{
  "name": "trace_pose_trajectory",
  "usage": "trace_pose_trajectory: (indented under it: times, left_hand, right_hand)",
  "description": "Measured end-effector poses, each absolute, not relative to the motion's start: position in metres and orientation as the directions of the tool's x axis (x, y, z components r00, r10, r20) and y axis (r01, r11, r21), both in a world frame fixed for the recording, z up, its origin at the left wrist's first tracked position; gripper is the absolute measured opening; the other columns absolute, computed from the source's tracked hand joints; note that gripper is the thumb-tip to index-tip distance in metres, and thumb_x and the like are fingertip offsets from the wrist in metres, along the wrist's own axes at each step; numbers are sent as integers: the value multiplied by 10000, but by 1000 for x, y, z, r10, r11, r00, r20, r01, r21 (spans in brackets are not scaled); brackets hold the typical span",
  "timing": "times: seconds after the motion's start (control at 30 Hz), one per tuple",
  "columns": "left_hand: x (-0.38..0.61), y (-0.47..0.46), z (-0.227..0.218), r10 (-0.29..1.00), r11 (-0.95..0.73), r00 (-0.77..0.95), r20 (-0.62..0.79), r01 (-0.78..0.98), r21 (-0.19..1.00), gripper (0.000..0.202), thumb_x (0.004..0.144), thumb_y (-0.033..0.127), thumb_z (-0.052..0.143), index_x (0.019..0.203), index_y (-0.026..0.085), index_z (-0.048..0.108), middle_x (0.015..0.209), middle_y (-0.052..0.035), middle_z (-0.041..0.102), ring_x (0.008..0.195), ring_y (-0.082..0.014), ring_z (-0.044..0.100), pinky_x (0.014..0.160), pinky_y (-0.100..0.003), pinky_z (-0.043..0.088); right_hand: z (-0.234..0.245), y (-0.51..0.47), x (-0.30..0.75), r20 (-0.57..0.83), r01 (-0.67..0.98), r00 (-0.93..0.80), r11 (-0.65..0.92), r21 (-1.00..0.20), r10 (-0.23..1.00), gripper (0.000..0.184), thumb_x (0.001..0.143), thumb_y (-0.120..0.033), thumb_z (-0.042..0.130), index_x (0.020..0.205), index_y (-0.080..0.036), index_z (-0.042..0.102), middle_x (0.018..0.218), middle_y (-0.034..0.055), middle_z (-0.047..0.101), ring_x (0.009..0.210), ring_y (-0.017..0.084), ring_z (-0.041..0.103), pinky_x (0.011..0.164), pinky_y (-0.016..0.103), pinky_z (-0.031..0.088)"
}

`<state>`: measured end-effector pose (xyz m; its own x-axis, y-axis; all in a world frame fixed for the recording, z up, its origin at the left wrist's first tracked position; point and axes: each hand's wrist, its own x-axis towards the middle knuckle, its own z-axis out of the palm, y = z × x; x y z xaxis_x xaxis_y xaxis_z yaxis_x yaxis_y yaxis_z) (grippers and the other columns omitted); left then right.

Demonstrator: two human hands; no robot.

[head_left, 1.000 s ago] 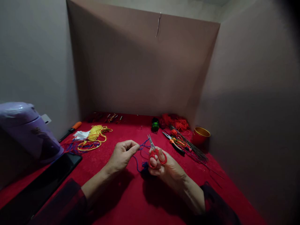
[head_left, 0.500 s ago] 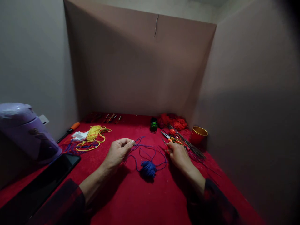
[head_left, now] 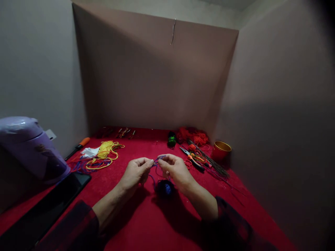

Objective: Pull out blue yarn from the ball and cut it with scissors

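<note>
My left hand [head_left: 136,171] pinches a blue-purple strand of yarn [head_left: 155,162] between thumb and forefinger. Close beside it, my right hand [head_left: 176,170] pinches the same yarn, the fingertips of both hands almost touching. From there the strand hangs in loops to a small bundle of blue yarn [head_left: 167,189], which lies on the red cloth in the shadow of my hands. Just right of my right hand are red loops [head_left: 187,164] that look like scissor handles, and a pair of pliers [head_left: 194,161] with orange-and-black grips.
Yellow yarn [head_left: 106,149] and an orange-handled tool [head_left: 83,142] lie left. A dark phone [head_left: 60,198] and a purple container [head_left: 34,150] stand nearer. Right are thin sticks [head_left: 213,165], a red cup [head_left: 222,150], green yarn [head_left: 171,140] and red yarn [head_left: 199,137]. Panels enclose three sides.
My right hand has let go of the red-handled tool by the pliers and moved left to the yarn. My left hand keeps its pinch and has shifted slightly right.
</note>
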<state>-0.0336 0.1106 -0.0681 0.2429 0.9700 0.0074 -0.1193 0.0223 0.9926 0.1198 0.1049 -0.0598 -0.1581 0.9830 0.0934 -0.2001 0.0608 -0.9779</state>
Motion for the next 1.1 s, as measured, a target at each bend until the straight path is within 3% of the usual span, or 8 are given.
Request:
trace_pose_trajectory:
  times: [0.1, 0.2, 0.37, 0.73, 0.83, 1.0, 1.1]
  left_hand:
    - [-34, 110, -68, 972, 29, 237, 2, -125, 992, 371, 709, 484, 638, 614, 164, 474, 413, 87, 354, 349, -40, 266, 353, -173, 204]
    - [-34, 110, -68, 973, 44, 230, -12, -132, 990, 358, 706, 475, 644, 639, 154, 500, 441, 77, 395, 354, -30, 263, 358, -167, 194]
    - [-33, 109, -67, 974, 52, 224, -19, -143, 988, 318, 704, 433, 655, 674, 137, 541, 504, 39, 512, 361, -28, 312, 359, -162, 203]
    - [-32, 107, -65, 969, 48, 245, -9, -151, 987, 318, 711, 425, 650, 646, 135, 537, 481, 38, 514, 351, -30, 317, 353, -165, 199]
    - [-30, 106, -65, 967, 55, 255, -17, -143, 988, 315, 709, 416, 659, 640, 132, 540, 484, 33, 525, 348, -27, 315, 354, -164, 204]
    - [-32, 109, -70, 972, 63, 234, -19, -179, 982, 239, 708, 359, 675, 731, 136, 592, 618, -18, 627, 456, -66, 474, 405, -163, 281]
    - [-34, 111, -75, 978, 2, 206, 43, -214, 977, 174, 705, 288, 683, 737, 127, 627, 675, -39, 654, 614, -102, 560, 554, -185, 397]
  right_hand:
    - [-63, 109, 117, 114, -317, -136, 66, -946, 984, 239, 673, -352, 721, 701, -154, 591, 546, -57, 490, 449, 61, 384, 441, 210, 297]
    - [-67, 112, 119, 127, -323, -100, 89, -942, 987, 245, 669, -350, 723, 660, -155, 575, 532, -59, 477, 447, 60, 367, 433, 209, 276]
    - [-71, 110, 120, 118, -335, -58, 92, -938, 991, 199, 675, -308, 712, 690, -160, 580, 555, -62, 486, 457, 62, 374, 438, 207, 285]
    - [-74, 106, 118, 147, -354, -48, 121, -927, 988, 195, 665, -256, 718, 816, -159, 642, 639, -34, 551, 503, 71, 418, 457, 206, 318]
    - [-74, 106, 118, 162, -347, -67, 129, -929, 985, 173, 689, -285, 712, 766, -158, 623, 593, -48, 514, 481, 67, 392, 443, 204, 294]
    - [-78, 106, 118, 182, -314, -108, 140, -939, 977, 231, 730, -337, 684, 651, -171, 543, 528, -70, 459, 457, 66, 357, 444, 213, 271]
    - [-80, 106, 118, 173, -287, -104, 137, -948, 979, 237, 738, -347, 672, 655, -176, 532, 536, -68, 466, 466, 72, 364, 456, 214, 280]
